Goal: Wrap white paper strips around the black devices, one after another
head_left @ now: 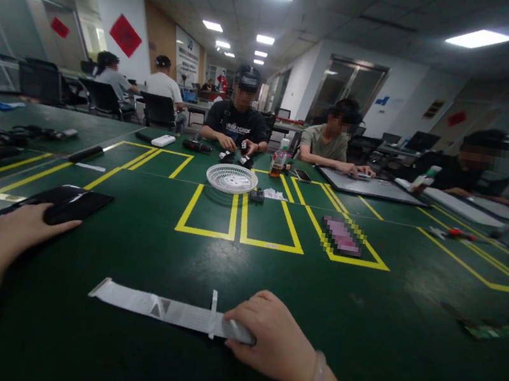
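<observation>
My right hand [267, 337] is closed round the right end of a pale flat ribbon cable [158, 307], which stretches leftward just above or on the green table. A connector-like strip edges the cable's far left end, and a narrow white band [212, 314] crosses it beside my fingers. My left hand [24, 228] grips a flat black item [89, 200] lying on the table at the left, its thumb stretched out to the right. That item has a glossy rounded part near the fingers; its exact kind I cannot make out.
Yellow tape outlines [204, 232] mark the green table [139, 249]. Farther off are a white round basket [232, 177], a bottle [278, 160] and a blurred pink phone-like thing [342, 235]. Dark cables [6, 138] lie left, green circuit boards [493, 330] right. Several people sit opposite.
</observation>
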Demonstrator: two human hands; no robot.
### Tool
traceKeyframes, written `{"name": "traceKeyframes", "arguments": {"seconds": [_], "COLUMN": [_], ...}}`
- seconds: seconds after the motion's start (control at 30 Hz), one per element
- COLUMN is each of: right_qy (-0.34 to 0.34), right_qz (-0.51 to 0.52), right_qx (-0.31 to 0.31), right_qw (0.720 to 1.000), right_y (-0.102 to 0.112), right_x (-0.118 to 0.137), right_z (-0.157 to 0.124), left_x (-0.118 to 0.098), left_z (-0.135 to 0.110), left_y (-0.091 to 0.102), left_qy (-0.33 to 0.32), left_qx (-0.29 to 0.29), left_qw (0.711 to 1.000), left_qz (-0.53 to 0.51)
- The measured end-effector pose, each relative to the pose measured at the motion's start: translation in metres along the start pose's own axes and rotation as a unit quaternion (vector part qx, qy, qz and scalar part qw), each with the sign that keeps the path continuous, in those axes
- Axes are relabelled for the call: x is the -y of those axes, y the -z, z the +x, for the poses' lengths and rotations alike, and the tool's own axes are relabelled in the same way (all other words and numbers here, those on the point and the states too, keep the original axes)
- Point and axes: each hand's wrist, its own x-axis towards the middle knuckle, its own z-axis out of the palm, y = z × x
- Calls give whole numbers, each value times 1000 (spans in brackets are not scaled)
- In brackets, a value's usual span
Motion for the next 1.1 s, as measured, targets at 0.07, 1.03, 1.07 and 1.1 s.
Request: {"name": "traceKeyframes", "arguments": {"seconds": [0.07,1.03,1.07,1.1], "right_qy": [-1,105,103,99], "right_qz": [4,-34,-36,-39], "right_qx": [2,-38,-43,-52], "right_qw": [1000,993,993,993], "right_y": [0,-3,-3,-3], "right_x": [0,-2,-2,-2], "right_z": [0,-3,-3,-3], "left_x": [-1,-270,-271,-272], "left_z": [2,-78,-79,-80], "left_y": [0,-132,-128,-123], "left_qy": [54,-405,-400,-391], "left_qx": [-80,136,138,138], "left_qw": [994,902,903,908], "left_qz": [46,71,68,59]}}
